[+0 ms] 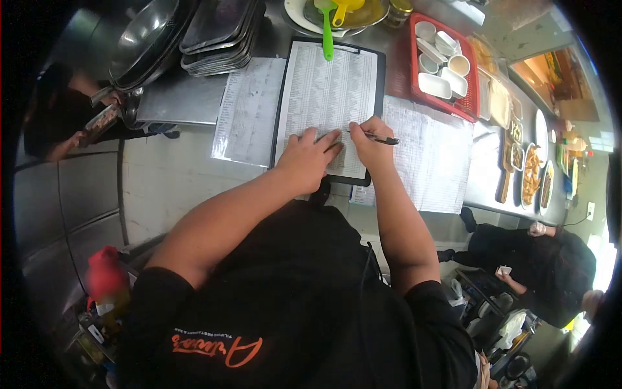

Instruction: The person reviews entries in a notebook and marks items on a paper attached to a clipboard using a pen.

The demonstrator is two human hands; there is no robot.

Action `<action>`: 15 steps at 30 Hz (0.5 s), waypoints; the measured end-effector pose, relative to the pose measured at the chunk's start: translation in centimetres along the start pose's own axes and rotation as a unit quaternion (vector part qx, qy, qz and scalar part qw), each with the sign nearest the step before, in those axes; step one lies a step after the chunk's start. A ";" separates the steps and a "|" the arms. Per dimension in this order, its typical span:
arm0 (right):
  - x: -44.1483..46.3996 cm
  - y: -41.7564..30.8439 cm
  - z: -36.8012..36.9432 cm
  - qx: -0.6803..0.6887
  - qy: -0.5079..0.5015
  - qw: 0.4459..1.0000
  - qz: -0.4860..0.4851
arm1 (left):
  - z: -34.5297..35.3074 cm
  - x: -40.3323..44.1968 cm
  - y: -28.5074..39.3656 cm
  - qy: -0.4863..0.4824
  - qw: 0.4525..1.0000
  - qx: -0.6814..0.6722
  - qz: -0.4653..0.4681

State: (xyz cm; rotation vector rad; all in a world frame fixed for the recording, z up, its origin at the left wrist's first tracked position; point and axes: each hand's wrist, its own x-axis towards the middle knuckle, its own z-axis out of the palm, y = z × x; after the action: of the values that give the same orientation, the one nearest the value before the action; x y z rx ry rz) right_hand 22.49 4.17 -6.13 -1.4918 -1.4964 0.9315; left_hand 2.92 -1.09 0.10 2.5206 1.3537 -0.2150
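Note:
A black clipboard (381, 71) holds a printed list (330, 91) with columns of small text. Flat on its lower part rests my left hand (309, 159), fingers spread, holding nothing. My right hand (374, 146) grips a dark pen (382, 139) over the right side of the list. The pen's back end points right, and its tip is hard to make out. Other printed sheets lie to the left (249, 107) and right (424, 155) of the clipboard. Beyond its top edge, a green spatula (328, 45) overlaps the paper.
Stacked trays (220, 39) and metal pans (146, 45) stand at upper left. A red basket (414, 71) holds white dishes at upper right. Plates of food (531, 175) line the right counter. One person (531, 259) is at lower right, another (58, 117) at far left.

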 end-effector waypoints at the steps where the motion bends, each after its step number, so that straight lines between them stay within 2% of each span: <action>1: 0.1 0.5 0.2 0.000 -0.002 1.000 -0.004 | -0.2 0.0 0.0 -0.006 1.000 0.001 0.000; 6: 0.1 0.1 0.3 -0.036 -0.022 0.999 0.015 | -0.4 0.3 -0.1 -0.025 1.000 0.006 0.003; 15: 0.1 -0.2 0.5 -0.067 -0.025 0.997 -0.016 | -0.7 0.3 -0.2 -0.028 0.999 -0.024 -0.003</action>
State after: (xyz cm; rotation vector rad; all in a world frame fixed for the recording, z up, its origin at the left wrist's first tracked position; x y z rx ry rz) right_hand 21.98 4.31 -6.13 -1.5446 -1.6431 0.8700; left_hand 2.95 -0.52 0.60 2.4524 1.3299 -0.2485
